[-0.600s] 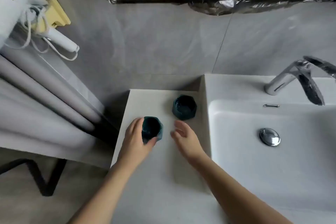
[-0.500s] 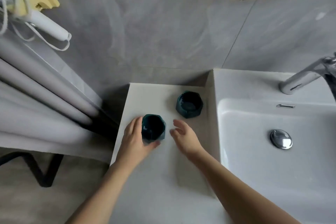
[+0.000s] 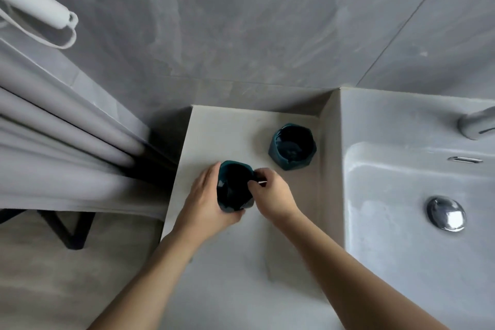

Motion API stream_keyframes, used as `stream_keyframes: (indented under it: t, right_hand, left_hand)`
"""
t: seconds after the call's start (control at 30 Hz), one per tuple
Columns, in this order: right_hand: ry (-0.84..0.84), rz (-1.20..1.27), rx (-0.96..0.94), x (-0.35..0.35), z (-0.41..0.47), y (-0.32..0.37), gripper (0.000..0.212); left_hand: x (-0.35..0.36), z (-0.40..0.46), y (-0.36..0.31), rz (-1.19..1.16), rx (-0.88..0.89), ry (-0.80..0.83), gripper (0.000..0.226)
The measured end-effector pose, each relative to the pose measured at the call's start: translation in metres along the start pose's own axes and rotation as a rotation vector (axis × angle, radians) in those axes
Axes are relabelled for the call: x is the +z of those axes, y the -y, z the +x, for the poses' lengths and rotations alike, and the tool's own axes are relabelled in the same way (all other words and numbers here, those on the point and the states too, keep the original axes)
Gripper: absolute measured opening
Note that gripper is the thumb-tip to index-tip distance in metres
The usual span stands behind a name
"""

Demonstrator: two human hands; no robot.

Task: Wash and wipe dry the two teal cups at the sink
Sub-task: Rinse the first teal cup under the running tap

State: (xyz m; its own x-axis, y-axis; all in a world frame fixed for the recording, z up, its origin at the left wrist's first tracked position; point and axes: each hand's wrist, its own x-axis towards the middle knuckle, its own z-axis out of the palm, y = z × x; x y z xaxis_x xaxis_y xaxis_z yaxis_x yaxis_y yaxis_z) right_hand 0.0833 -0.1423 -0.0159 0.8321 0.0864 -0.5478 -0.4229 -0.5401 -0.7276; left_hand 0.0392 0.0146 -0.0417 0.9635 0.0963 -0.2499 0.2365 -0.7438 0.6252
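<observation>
Two dark teal faceted cups are on the pale counter (image 3: 214, 262) left of the sink. My left hand (image 3: 206, 206) is wrapped around the near cup (image 3: 234, 186), which tilts a little toward me. My right hand (image 3: 273, 194) pinches the same cup's right rim, with fingertips reaching inside. The far cup (image 3: 292, 146) stands upright by itself, close to the sink's left wall, untouched.
The white sink (image 3: 356, 222) fills the right side, with a chrome drain plug (image 3: 446, 213) and the tap base (image 3: 476, 122) at the right edge. Grey curtain folds (image 3: 67, 153) hang left of the counter. A grey tiled wall lies behind.
My right hand has moved left from the counter onto the near cup's rim. My left hand has tightened on that cup and tilted it. The view has shifted closer and leftward.
</observation>
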Motion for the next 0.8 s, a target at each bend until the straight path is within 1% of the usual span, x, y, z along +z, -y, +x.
stream_keyframes:
  t: [0.07,0.1,0.17,0.27,0.33,0.4,0.47,0.57,0.67,0.7,0.73,0.8]
  right_hand:
    - [-0.001,0.062,-0.027,-0.025,-0.018,0.002,0.016]
    - [0.007,0.097,-0.045,-0.041,-0.027,0.002,0.017]
    - [0.038,0.178,-0.08,-0.075,-0.046,-0.002,0.026]
    - [0.12,0.295,-0.11,-0.134,-0.076,-0.015,0.043]
    - [0.176,0.344,-0.105,-0.174,-0.095,-0.029,0.047]
    - [0.203,0.353,-0.078,-0.208,-0.112,-0.045,0.044]
    - [0.189,0.33,-0.046,-0.239,-0.126,-0.066,0.043]
    - [0.145,0.292,-0.023,-0.279,-0.148,-0.104,0.035]
    - [0.079,0.382,-0.006,-0.31,-0.164,-0.144,0.029]
    - [0.038,0.421,0.017,-0.319,-0.166,-0.156,0.029]
    - [-0.013,0.46,0.046,-0.327,-0.167,-0.168,0.031]
    - [-0.131,0.522,0.105,-0.34,-0.162,-0.188,0.033]
  left_hand:
    - [-0.013,-0.01,-0.023,-0.022,0.067,0.01,0.106]
    - [-0.02,-0.016,-0.038,-0.025,0.104,0.016,0.106]
    - [-0.032,-0.028,-0.073,-0.009,0.191,0.043,0.106]
    - [-0.036,-0.041,-0.125,0.063,0.29,0.146,0.111]
    - [-0.029,-0.051,-0.163,0.066,0.319,0.208,0.111]
    - [-0.015,-0.062,-0.2,0.036,0.349,0.295,0.101]
    - [0.009,-0.07,-0.232,0.055,0.376,0.375,0.096]
    - [0.051,-0.077,-0.273,0.153,0.397,0.47,0.107]
    - [0.082,-0.083,-0.313,0.311,0.445,0.566,0.111]
    - [0.088,-0.085,-0.329,0.379,0.462,0.554,0.108]
    - [0.091,-0.084,-0.346,0.436,0.484,0.494,0.1]
    - [0.092,-0.08,-0.38,0.486,0.533,0.262,0.07]
